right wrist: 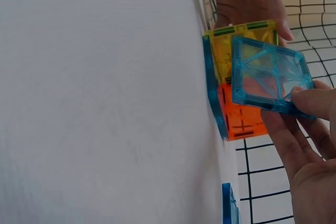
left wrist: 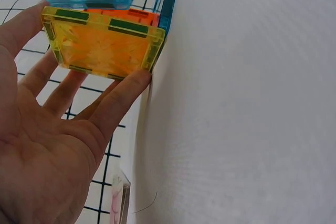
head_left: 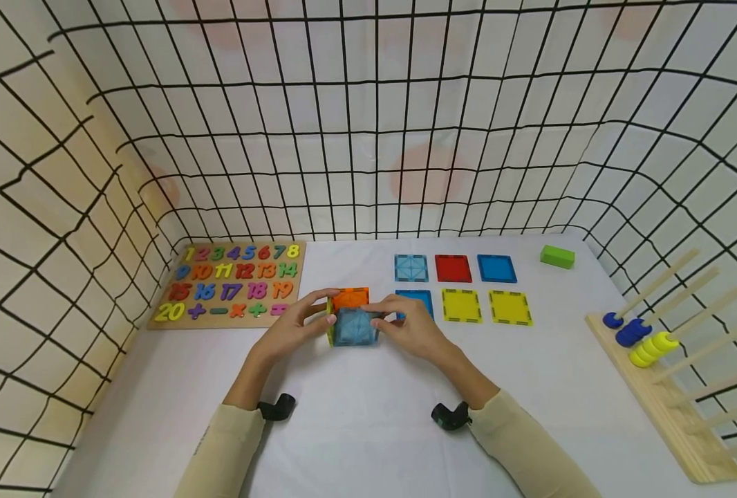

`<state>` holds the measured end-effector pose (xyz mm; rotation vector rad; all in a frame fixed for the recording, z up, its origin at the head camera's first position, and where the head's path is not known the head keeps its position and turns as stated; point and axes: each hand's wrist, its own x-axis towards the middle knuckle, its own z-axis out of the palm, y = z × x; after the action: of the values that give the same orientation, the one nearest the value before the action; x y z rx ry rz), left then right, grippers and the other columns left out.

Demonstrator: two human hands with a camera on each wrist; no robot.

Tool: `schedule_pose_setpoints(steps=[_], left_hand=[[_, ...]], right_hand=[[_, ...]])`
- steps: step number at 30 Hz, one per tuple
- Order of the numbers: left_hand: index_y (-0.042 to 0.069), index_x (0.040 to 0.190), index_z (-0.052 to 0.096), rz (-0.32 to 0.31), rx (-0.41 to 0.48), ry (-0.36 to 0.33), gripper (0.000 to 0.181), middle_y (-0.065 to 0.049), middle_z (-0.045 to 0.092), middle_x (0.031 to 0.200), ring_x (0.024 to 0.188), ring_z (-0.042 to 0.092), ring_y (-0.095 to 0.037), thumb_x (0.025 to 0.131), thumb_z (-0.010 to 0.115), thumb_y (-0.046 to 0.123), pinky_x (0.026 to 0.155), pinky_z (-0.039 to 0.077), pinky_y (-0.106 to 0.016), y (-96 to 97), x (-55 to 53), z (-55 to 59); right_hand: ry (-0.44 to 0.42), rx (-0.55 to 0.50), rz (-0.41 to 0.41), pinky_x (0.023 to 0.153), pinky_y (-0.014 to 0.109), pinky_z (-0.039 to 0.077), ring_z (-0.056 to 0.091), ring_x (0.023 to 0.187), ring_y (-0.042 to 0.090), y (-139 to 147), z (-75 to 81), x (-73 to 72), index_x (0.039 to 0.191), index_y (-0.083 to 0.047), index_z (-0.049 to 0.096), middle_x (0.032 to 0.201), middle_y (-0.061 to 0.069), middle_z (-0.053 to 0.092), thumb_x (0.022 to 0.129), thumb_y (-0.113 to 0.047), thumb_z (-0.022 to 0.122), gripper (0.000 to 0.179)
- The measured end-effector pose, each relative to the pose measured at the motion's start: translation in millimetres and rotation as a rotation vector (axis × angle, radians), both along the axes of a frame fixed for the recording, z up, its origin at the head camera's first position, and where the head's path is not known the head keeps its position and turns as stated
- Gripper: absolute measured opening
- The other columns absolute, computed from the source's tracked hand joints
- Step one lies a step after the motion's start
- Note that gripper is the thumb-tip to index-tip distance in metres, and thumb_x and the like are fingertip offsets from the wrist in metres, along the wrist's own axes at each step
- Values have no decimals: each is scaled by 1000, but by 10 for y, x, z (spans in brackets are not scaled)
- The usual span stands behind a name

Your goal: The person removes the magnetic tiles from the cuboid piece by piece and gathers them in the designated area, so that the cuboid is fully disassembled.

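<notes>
My right hand [head_left: 415, 325] pinches a light blue translucent square tile [right wrist: 270, 74] by one edge, thumb on one face and fingers beneath. The tile hangs tilted above a small structure of square tiles. My left hand [head_left: 289, 326] holds the upright yellow tile [left wrist: 102, 43] by its edges, on the structure's left side. An orange tile [head_left: 351, 297] stands upright at the back, meeting the yellow one. A blue tile [right wrist: 211, 87] lies under both as a base. The light blue tile partly hides the inside in the head view.
Right of the hands lie a clear-blue tile [head_left: 411, 268], a red tile [head_left: 453, 268], blue tiles [head_left: 496, 268] and yellow tiles [head_left: 462, 306]. A green block [head_left: 557, 256] sits behind them. A number board [head_left: 219, 324] is at left, a wooden peg rack [head_left: 661, 408] at right. Black netting surrounds the table.
</notes>
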<state>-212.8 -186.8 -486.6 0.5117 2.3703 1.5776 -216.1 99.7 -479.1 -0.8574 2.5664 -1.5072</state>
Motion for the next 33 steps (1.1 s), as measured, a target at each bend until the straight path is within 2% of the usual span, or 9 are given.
schedule_pose_setpoints(steps=[3, 6, 11, 15, 21, 27, 33], left_hand=[[43, 150, 47, 2, -3, -4, 52, 6, 36, 166, 152, 35, -43, 101, 64, 42, 115, 30, -76, -4, -2, -7], [44, 150, 46, 7, -7, -8, 54, 7, 35, 166, 152, 35, -43, 100, 66, 40, 115, 30, -76, -2, -4, -14], [41, 151, 45, -5, 18, 12, 63, 8, 33, 166, 150, 35, -45, 96, 74, 32, 113, 36, -73, 10, -13, -20], [36, 150, 48, -10, 46, 38, 64, 8, 35, 161, 149, 36, -42, 94, 78, 27, 111, 43, -68, 11, -18, 0], [30, 147, 55, 14, 40, 72, 63, 5, 40, 154, 145, 41, -34, 91, 81, 25, 113, 46, -59, 4, -14, 34], [28, 146, 57, 46, 24, 87, 63, 2, 40, 152, 146, 39, -31, 89, 83, 27, 115, 44, -57, 1, 5, 34], [25, 147, 56, 38, 27, 91, 65, 1, 41, 149, 146, 39, -30, 88, 84, 25, 114, 45, -56, 0, 8, 36]], right_hand=[[30, -26, -6, 77, 24, 61, 63, 92, 15, 57, 15, -3, 125, -26, 76, 104, -4, 73, 96, -13, 74, 32], [51, -45, -23, 79, 24, 61, 64, 94, 15, 133, 40, -7, 127, -24, 75, 109, -3, 75, 96, -15, 74, 32], [26, -76, -58, 83, 24, 61, 69, 102, 17, 296, 76, -15, 128, -21, 74, 123, 0, 74, 97, -19, 73, 31], [1, -73, -101, 80, 25, 61, 71, 98, 20, 426, 104, -8, 128, -22, 74, 125, 1, 73, 97, -20, 73, 31], [-67, -58, -143, 78, 24, 62, 73, 99, 24, 603, 92, 31, 129, -22, 72, 126, 6, 73, 98, -21, 72, 31], [-97, -20, -147, 80, 23, 62, 73, 96, 24, 756, 49, 54, 126, -23, 72, 118, 2, 74, 99, -18, 71, 28], [-139, 64, -144, 87, 23, 61, 70, 107, 22, 897, -13, 67, 128, -20, 72, 126, 3, 72, 98, -20, 72, 29]])
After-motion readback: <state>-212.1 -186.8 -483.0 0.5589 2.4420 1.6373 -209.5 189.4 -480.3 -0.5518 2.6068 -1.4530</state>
